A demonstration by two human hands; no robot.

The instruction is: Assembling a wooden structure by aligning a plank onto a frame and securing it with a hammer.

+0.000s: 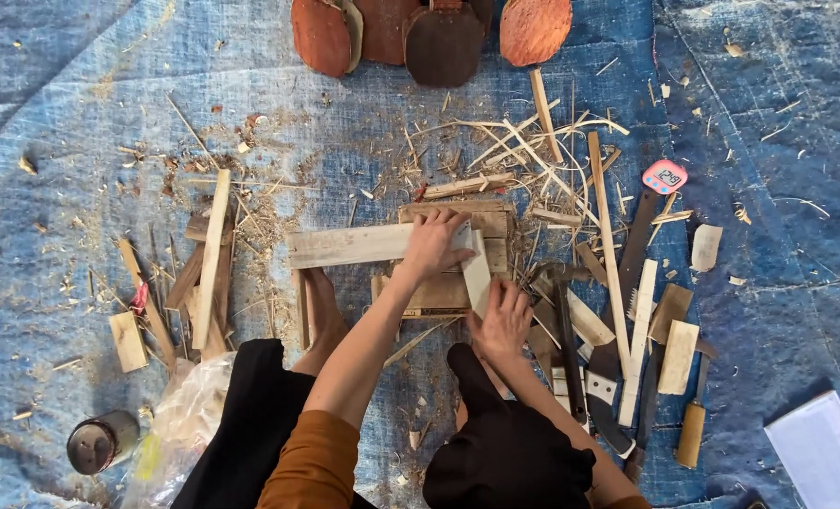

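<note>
Blue tarp (pixel 81 104) strewn with shavings; left hand (pixel 431 247) flat on plank (pixel 344 245), right hand (pixel 503 320) grips slat (pixel 476 273).

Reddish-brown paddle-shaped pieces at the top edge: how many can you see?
4, in a row along the top edge: far left, second, largely covered, a darker one in the centre, and far right. Overlap and the frame edge may hide others.

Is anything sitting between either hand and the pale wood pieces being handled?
Nothing visible. The left hand presses directly on the long plank, and the right hand touches the short upright piece beside it.
</note>
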